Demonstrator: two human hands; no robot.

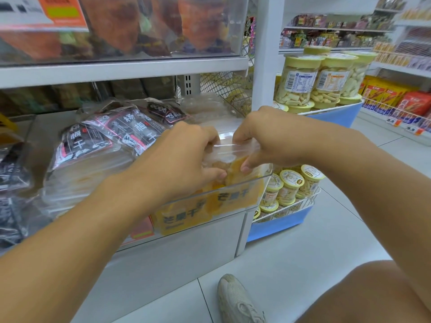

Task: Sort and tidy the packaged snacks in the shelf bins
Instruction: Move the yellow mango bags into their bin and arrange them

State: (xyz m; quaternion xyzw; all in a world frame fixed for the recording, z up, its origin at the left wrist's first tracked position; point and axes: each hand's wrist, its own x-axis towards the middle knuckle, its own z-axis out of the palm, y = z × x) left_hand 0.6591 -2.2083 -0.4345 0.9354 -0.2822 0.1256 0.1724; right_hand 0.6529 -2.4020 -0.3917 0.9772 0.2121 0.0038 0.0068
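Shoe (238, 301) below; dark packets (112, 134) crowd both hands' mango bag (231, 159).

Clear jars with yellow lids (300, 78) stand stacked on a blue display stand (335, 114), right of the white shelf post (265, 54). Further jars (289, 185) fill a lower wire tier. Red and yellow snack boxes (396, 99) line the far shelving (price tags below). A beige sneaker (235, 299) rests on the white floor tiles (303, 241).
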